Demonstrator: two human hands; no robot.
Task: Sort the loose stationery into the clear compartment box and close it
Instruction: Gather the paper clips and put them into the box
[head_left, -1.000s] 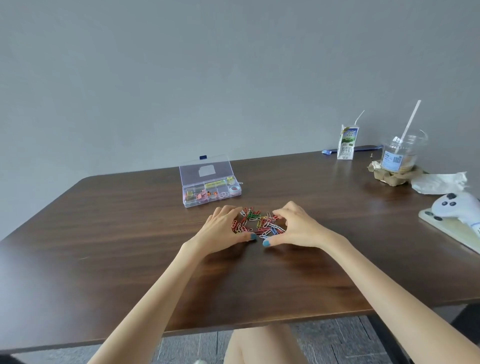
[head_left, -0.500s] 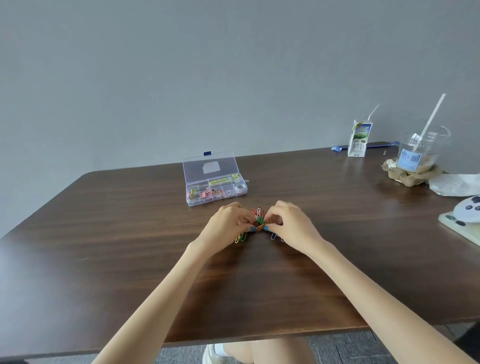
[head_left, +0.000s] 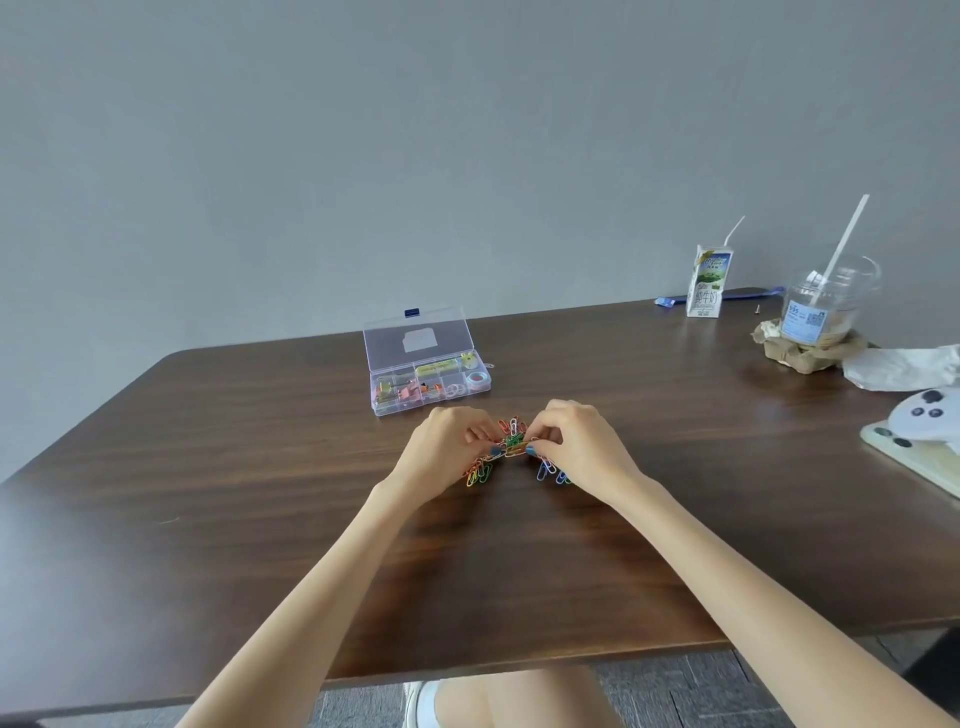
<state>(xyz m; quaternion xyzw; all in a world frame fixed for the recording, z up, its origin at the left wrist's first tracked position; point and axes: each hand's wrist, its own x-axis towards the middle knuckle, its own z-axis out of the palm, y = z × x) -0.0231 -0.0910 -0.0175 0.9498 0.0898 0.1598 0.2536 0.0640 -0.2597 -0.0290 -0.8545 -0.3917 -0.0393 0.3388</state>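
Observation:
A bunch of coloured paper clips (head_left: 511, 441) is pinched between my two hands at the middle of the dark wooden table (head_left: 208, 467). My left hand (head_left: 441, 452) closes on the bunch from the left and my right hand (head_left: 576, 447) from the right. Loose clips hang out below each hand. The clear compartment box (head_left: 400, 408) stands just behind my hands with its lid (head_left: 415, 338) raised. Its compartments hold small pastel stationery, and several compartments look bare.
At the back right stand a milk carton (head_left: 707, 283) with a straw and a plastic cup (head_left: 823, 306) on crumpled paper. A white tissue (head_left: 898, 366) and a white panda-shaped object (head_left: 924, 415) on a pale pad lie at the right edge.
My hands have drawn together around the scattered paper clips and gathered them from a spread pile into one pinched bunch. The camera has tilted slightly.

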